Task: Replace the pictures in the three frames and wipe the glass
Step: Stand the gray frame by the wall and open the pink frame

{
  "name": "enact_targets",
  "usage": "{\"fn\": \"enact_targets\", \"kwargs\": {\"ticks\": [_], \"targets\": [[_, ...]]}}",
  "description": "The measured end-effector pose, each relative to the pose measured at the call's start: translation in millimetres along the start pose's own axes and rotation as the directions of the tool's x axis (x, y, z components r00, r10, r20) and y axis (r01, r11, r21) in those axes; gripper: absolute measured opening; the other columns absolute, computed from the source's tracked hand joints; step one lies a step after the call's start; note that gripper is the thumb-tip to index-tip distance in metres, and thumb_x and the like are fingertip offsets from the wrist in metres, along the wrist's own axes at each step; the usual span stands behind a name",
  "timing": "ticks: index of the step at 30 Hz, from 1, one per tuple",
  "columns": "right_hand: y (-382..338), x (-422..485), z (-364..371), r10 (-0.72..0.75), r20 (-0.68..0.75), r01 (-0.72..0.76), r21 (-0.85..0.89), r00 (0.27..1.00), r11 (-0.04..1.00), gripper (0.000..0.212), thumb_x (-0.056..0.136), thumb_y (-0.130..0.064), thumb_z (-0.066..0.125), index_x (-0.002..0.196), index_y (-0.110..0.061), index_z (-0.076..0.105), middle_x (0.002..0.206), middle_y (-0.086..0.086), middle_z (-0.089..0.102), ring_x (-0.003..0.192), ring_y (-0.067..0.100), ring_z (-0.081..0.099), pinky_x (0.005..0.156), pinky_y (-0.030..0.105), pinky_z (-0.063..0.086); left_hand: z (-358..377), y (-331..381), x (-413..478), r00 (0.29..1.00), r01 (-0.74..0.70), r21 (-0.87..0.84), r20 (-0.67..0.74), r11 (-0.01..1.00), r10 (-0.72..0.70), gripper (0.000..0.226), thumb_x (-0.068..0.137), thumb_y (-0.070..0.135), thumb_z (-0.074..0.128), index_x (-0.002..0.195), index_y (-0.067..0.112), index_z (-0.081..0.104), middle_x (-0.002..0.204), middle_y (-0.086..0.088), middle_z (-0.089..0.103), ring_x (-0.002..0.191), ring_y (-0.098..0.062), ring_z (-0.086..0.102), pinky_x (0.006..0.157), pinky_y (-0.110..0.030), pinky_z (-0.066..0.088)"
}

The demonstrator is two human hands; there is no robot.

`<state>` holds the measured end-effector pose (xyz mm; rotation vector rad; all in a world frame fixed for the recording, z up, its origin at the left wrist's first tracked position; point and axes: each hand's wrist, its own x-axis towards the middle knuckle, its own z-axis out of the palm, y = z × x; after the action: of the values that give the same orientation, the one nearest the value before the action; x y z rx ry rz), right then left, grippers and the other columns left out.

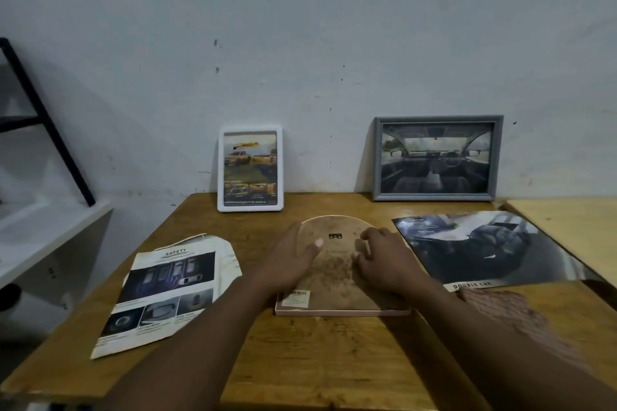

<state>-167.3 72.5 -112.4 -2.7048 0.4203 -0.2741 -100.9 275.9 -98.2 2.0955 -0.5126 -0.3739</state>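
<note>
An arch-topped frame (337,274) lies face down in the middle of the wooden table, its brown backing board up. My left hand (293,260) rests flat on its left side, fingers apart. My right hand (384,260) sits on its right side with fingers curled at the board. A white frame (250,168) with a yellow-truck picture and a grey frame (437,158) with a car-interior picture lean on the wall. A "SAFETY" picture sheet (163,294), cut to an arch, lies at the left. A dark "DOUBLE CAB" brochure (484,250) lies at the right.
A reddish cloth (500,314) lies near my right forearm. A second, lighter table (574,227) adjoins on the right. A white shelf (40,230) with a black slanted bar (46,123) stands at the left. The wall is close behind the table (317,360).
</note>
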Motion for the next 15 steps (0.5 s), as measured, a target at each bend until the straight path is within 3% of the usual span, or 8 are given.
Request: {"fn": "enact_targets", "kwargs": {"ticks": [2, 4, 10, 15], "targets": [[7.1, 1.4, 1.7, -0.005, -0.025, 0.005, 0.004, 1.000, 1.000, 0.050, 0.094, -0.045, 0.053, 0.138, -0.022, 0.046, 0.140, 0.005, 0.049, 0.128, 0.024, 0.044, 0.105, 0.044, 0.043, 5.4, -3.3, 8.0, 0.998, -0.021, 0.200, -0.058, 0.980, 0.033, 0.074, 0.097, 0.069, 0.041, 0.160, 0.041, 0.014, 0.167, -0.001, 0.024, 0.149, -0.028, 0.031, 0.114, -0.050, 0.034], [9.8, 11.8, -0.9, 0.009, -0.052, -0.008, 0.022, 0.999, 1.000, 0.051, 0.094, -0.047, 0.051, 0.138, -0.023, 0.045, 0.141, 0.005, 0.050, 0.129, 0.024, 0.044, 0.105, 0.047, 0.042, 6.8, -2.9, 17.8, 0.988, -0.060, 0.251, -0.123, 0.966, 0.093, 0.075, 0.099, 0.067, 0.037, 0.162, 0.039, 0.009, 0.169, -0.001, 0.017, 0.152, -0.029, 0.023, 0.117, -0.051, 0.029], [5.0, 49.7, -6.1, 0.049, 0.108, -0.041, -0.074, 0.993, 0.996, 0.062, 0.091, -0.059, 0.048, 0.140, -0.022, 0.040, 0.140, 0.008, 0.053, 0.127, 0.030, 0.048, 0.103, 0.053, 0.042, 14.6, -17.7, 39.3, 0.996, -0.039, 0.273, -0.064, 0.961, 0.059, 0.082, 0.092, 0.078, 0.027, 0.162, 0.038, 0.010, 0.171, 0.004, 0.013, 0.156, -0.023, 0.012, 0.123, -0.054, 0.020], [-6.8, 52.4, 18.0, -0.052, -0.030, 0.049, -0.101, 0.998, 0.994, 0.053, 0.099, -0.045, 0.042, 0.145, -0.020, 0.036, 0.148, 0.007, 0.046, 0.134, 0.028, 0.040, 0.108, 0.048, 0.037, 21.6, -23.2, 39.6, 0.991, -0.034, 0.228, -0.117, 0.973, 0.062, 0.085, 0.087, 0.084, 0.017, 0.161, 0.042, 0.008, 0.170, 0.006, 0.013, 0.156, -0.023, 0.015, 0.123, -0.053, 0.021]]}}
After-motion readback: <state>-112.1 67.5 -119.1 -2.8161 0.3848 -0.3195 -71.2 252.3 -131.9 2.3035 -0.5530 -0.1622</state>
